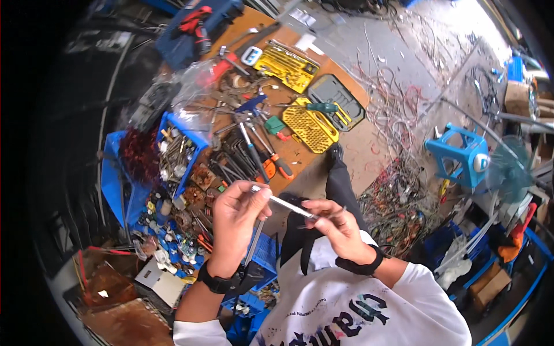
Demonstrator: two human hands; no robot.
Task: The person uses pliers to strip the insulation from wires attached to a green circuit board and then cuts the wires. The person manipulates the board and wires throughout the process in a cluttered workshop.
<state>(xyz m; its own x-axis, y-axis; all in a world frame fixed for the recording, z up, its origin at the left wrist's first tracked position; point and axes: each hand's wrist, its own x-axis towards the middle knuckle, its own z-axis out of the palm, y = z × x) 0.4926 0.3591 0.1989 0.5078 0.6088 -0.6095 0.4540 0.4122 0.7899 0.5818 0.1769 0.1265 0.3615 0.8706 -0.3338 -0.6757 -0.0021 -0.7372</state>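
- Far left: blue bin (134, 202) is piled with dark red, wire-like material; no label can be made out on it
- Left hand (238, 216): thumb and fingers are clamped on the left end of the silver rod
- Silver rod (291, 206): held in the air between both hands, in front of the bench edge; its exact kind cannot be told; best kept in line and turned by fingertips, with light, even pressure and the middle left uncovered
- Right hand (340, 233): rod's right end is pinched between thumb and fingers; grip is best kept off the thin tip, wrist steady
- White shirt (352, 305): large dark lettering is printed on the front, seen upside down
- Far right: blue stool (456, 158) is marked with a round white badge
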